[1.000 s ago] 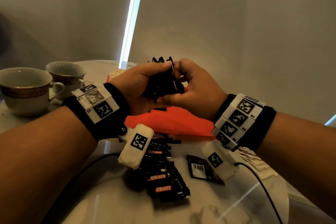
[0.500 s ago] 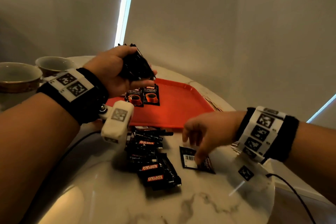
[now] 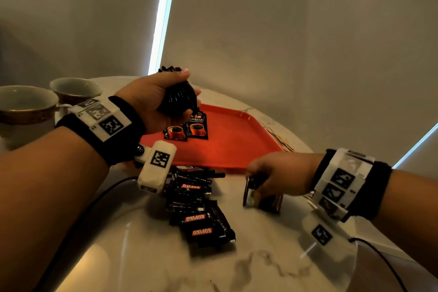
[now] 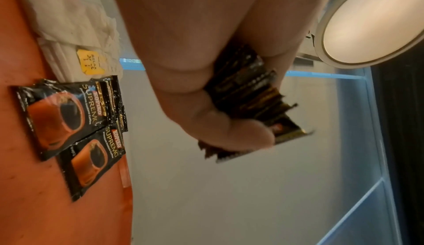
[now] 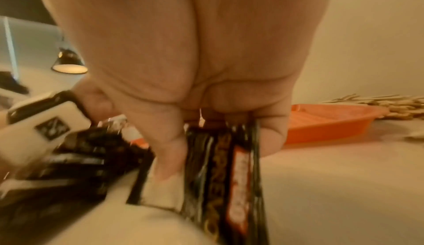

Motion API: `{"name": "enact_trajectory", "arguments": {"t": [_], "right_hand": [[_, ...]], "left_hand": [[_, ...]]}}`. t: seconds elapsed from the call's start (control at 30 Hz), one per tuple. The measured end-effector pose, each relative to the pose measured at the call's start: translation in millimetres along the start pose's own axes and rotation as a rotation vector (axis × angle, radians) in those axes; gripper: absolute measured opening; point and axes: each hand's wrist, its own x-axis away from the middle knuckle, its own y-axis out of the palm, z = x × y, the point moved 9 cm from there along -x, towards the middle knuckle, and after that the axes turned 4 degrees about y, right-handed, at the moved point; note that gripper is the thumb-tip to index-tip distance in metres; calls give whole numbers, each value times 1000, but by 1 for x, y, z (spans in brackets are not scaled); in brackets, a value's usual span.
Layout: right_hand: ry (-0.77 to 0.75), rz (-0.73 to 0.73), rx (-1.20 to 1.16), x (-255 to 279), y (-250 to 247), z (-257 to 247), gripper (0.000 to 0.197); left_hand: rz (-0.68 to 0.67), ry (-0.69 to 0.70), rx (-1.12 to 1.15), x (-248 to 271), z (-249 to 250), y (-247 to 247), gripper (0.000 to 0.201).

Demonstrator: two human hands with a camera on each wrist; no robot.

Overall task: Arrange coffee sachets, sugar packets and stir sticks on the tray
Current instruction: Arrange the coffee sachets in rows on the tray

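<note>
Marble table (image 3: 260, 256): cups (image 3: 26, 111), loose sachets (image 3: 199, 208).

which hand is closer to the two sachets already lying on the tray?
Left. The left hand holds a sachet stack just above the two sachets on the tray. The right hand is off the tray, pinching a sachet on the table.

It looked like a home or café corner: a round marble tabletop (image 3: 260, 265), two gold-banded teacups (image 3: 26, 111), drawn roller blinds (image 3: 296, 42).
</note>
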Motion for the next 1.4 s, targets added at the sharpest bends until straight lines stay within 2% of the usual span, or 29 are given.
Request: {"name": "enact_trajectory", "arguments": {"t": [0.07,0.13,0.23,0.3,0.4,0.53,0.67,0.77,0.87,0.93,1.03,1.1,1.17,1.27,1.37,1.4], "right_hand": [[-8,136,-208,1,-29,4,9],[-49,294,-613,3,-59,6,20],[-200,434,-1156,6,-88,-4,31],[-288,463,-1331,7,-101,-18,28],[-402,449,-1455,4,-113,-40,20],[-422,496,-1439,-9,-115,-62,14],[-346,646,-1325,-12,-111,-66,15],[-316,707,-1215,-16,-112,-63,22],[-261,840,-966,-10,-118,-57,47],[-346,848,-830,-1,-120,-65,54],[-539,765,-643,9,-114,-87,49],[-623,740,-691,10,-112,-92,42],[-640,742,-737,9,-113,-93,37],[-593,758,-645,6,-114,-89,35],[-487,855,-546,8,-110,-75,36],[-490,829,-560,8,-106,-73,34]], "left_hand": [[-67,-10,-6,1,-3,7,35],[-122,-20,-26,3,-5,12,43],[-151,-26,-65,6,-7,18,38],[-179,-16,-64,7,-7,23,38],[-218,-44,-32,8,-12,26,47],[-288,-79,-49,14,-18,37,47],[-299,-46,-19,16,-12,40,36],[-333,-39,-34,17,-12,39,33],[-314,-37,-54,15,-14,36,44],[-289,-25,-41,13,-11,34,44],[-334,-10,-18,14,-10,40,32],[-371,6,-7,17,-10,45,27],[-381,31,-3,17,-9,46,24],[-332,52,-35,11,-5,35,24],[-162,74,-27,2,3,13,26],[-103,82,-15,-2,5,5,27]]}}
